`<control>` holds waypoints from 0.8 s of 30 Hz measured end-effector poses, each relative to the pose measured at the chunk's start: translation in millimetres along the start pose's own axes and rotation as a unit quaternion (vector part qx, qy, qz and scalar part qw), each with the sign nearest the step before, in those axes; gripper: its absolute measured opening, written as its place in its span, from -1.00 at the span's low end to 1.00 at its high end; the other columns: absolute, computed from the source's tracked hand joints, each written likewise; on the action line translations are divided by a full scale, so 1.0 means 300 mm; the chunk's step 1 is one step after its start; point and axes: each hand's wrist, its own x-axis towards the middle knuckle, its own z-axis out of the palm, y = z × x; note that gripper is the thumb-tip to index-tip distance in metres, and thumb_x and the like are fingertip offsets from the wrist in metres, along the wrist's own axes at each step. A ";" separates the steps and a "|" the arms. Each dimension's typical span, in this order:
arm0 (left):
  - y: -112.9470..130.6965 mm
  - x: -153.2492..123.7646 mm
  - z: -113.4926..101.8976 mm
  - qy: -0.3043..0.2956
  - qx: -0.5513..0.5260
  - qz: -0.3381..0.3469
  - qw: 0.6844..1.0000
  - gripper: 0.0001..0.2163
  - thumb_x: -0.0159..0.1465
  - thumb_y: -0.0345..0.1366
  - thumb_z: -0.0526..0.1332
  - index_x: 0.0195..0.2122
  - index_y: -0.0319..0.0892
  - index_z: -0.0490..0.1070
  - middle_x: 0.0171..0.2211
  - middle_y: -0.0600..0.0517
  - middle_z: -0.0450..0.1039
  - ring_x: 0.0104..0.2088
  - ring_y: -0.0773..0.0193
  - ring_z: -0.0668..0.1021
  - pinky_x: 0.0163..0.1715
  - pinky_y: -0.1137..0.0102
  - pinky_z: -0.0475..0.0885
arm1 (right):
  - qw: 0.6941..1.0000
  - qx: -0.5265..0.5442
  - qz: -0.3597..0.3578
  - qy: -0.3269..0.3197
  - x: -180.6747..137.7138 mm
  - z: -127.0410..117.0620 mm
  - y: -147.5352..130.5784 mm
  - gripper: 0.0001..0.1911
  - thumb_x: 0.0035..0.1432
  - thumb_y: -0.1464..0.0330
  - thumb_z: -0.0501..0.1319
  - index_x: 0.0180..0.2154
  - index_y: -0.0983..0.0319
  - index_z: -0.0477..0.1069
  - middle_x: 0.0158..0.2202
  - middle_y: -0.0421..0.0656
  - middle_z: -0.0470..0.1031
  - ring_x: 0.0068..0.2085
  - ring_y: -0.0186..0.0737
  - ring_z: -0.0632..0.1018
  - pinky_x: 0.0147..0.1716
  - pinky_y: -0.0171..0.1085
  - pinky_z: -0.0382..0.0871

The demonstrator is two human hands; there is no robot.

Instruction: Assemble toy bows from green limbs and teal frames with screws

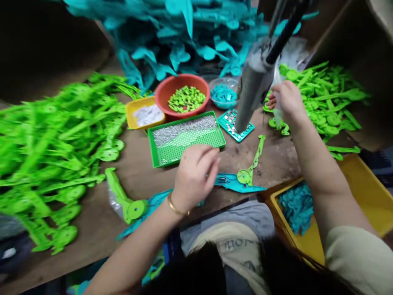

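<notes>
Left hand [196,174] with thin gold bangle [176,207], pale yellow right sleeve [357,256], pale shirt [229,234] with dark lettering [238,244]

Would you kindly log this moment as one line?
left hand: over teal plastic part | right hand: at clear plastic bag | lime-green plastic piece: round end overlapping teal part | grip: both unclear

Blue piece [233,183] smooth plastic; bracelet [175,208] shiny metal.
</notes>
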 end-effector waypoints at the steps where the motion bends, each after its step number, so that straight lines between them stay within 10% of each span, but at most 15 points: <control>1: 0.048 -0.042 0.014 -0.023 -0.031 0.007 0.999 -0.77 0.32 -0.35 0.11 -0.02 -0.20 0.39 -0.10 -0.10 0.46 -0.04 0.15 0.46 0.01 0.20 0.39 | 1.000 0.014 0.009 0.017 -0.069 -0.037 0.009 -0.76 0.26 0.25 0.06 -0.22 0.24 0.42 -0.34 -0.17 0.48 -0.34 -0.28 0.54 -0.34 -0.24 0.45; 9: 0.225 -0.173 0.265 -0.100 -0.018 -0.005 0.995 -0.72 0.31 -0.26 0.14 -0.05 -0.33 0.44 0.01 -0.23 0.44 0.07 -0.01 0.40 0.13 0.08 0.31 | 0.946 0.175 0.233 -0.141 -0.538 -0.108 0.104 -0.61 -0.21 0.09 0.44 -0.43 0.19 0.43 -0.49 -0.23 0.47 -0.52 -0.33 0.47 -0.58 -0.32 0.41; 24: 0.193 -0.127 0.286 -0.174 0.020 0.025 0.984 -0.53 0.29 0.04 0.10 0.00 -0.26 0.44 -0.01 -0.21 0.41 0.05 -0.06 0.36 0.15 0.02 0.19 | 0.910 0.230 0.318 -0.136 -0.588 -0.057 0.173 -0.54 -0.23 0.06 0.46 -0.43 0.19 0.36 -0.56 -0.25 0.50 -0.59 -0.36 0.49 -0.65 -0.41 0.44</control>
